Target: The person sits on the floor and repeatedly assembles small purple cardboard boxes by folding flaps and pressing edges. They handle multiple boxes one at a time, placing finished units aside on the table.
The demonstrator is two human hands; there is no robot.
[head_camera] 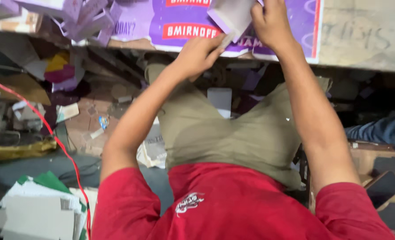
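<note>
Both my hands are up at the edge of a work surface, holding one pale lilac cardboard piece [231, 15]. My left hand [201, 52] pinches its lower corner from below. My right hand [271, 22] grips its right side from above. The piece looks partly folded, and its top runs out of view. It is held over a large purple printed sheet [179, 18] lying on the surface. My red shirt and olive trousers fill the lower middle of the view.
A heap of folded purple boxes [84, 20] lies at the top left. A red cable [51, 133] crosses the scrap-littered floor. Grey cards and green sheets [37, 209] are stacked bottom left. A dark phone [384, 187] and another person's blue-clad leg [384, 129] are at right.
</note>
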